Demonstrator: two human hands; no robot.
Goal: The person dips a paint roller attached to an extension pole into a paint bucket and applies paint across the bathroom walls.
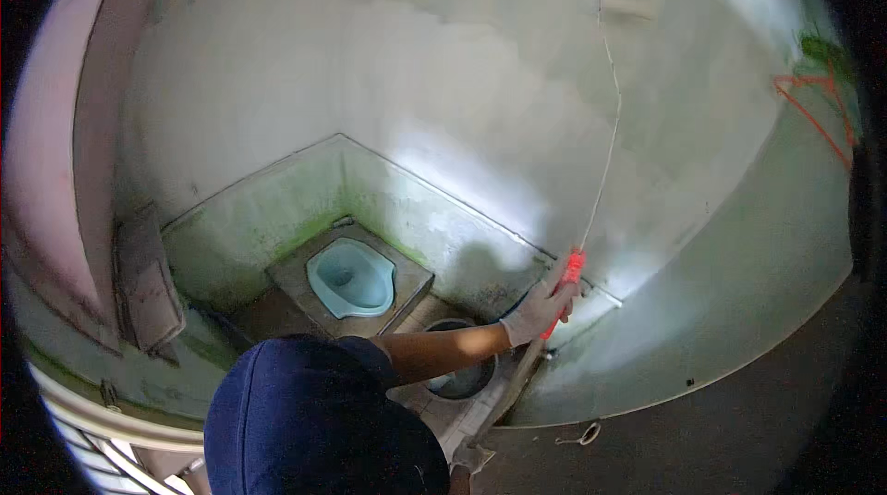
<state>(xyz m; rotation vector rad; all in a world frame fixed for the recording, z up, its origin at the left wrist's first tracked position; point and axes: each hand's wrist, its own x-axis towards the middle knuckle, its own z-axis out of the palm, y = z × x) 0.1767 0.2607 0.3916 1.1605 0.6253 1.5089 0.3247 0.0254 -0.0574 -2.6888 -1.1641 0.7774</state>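
Both my hands are on a long-handled paint roller point(626, 9) whose pale sleeve lies against the upper wall. A thin, slightly bent rod runs down from it to a red grip, with a pale pole continuing below. My left hand point(539, 310), in a whitish glove, is closed around the roller's handle at the red grip. Lower down, my gloved right hand point(473, 455) wraps the pole near the bottom edge of the view. My dark blue shirt point(319, 416) fills the lower left and hides part of the floor.
A light blue squat toilet point(352, 278) sits in a raised grey platform point(411, 296). Below my left forearm stands a dark bucket point(476, 379). A thin pipe point(453, 202) follows the wall. A panel point(150, 287) leans at left; a ring-shaped piece point(589, 434) lies on the dark surface at right.
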